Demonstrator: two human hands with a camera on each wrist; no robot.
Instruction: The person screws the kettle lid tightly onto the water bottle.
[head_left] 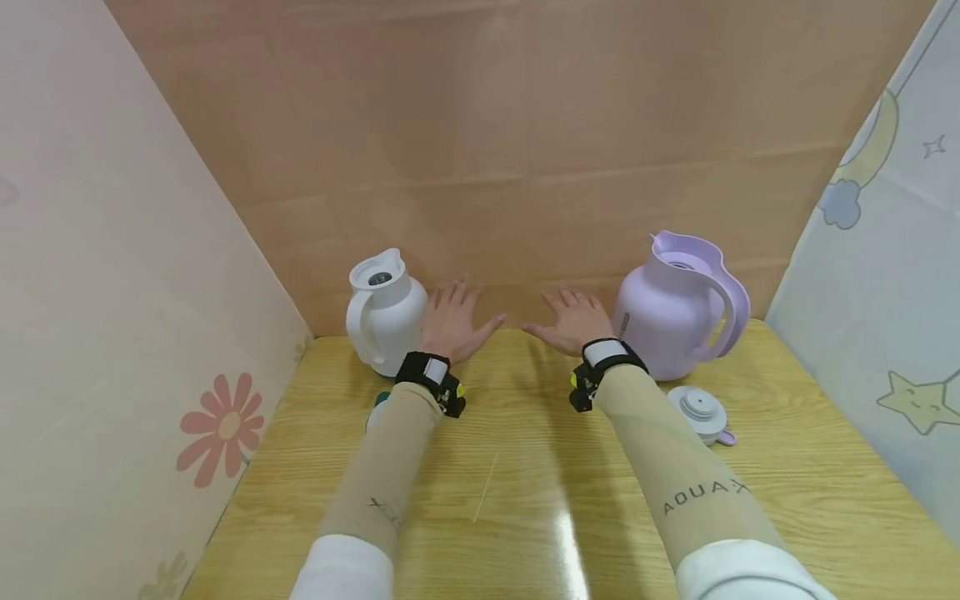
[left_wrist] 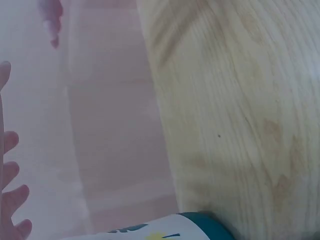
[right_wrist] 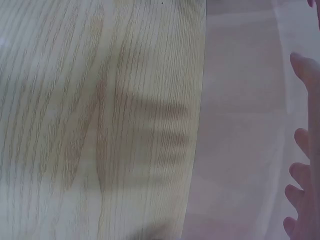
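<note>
My left hand [head_left: 452, 322] is spread flat, palm down, over the back of the wooden table [head_left: 525, 467], just right of a white jug [head_left: 386, 312] with no lid. My right hand [head_left: 573, 321] is spread the same way, just left of a lilac jug [head_left: 675, 308] whose top is open. Neither hand holds anything. In the left wrist view only the fingertips [left_wrist: 10, 190] show at the left edge. The right wrist view catches the fingertips [right_wrist: 302, 200] at its right edge and the fingers' shadow on the wood.
A round white and lilac lid [head_left: 701, 412] lies on the table in front of the lilac jug. A small white and teal object [head_left: 377, 408] [left_wrist: 165, 230] sits beside my left forearm. Patterned panels close off both sides, and a brown wall stands at the back.
</note>
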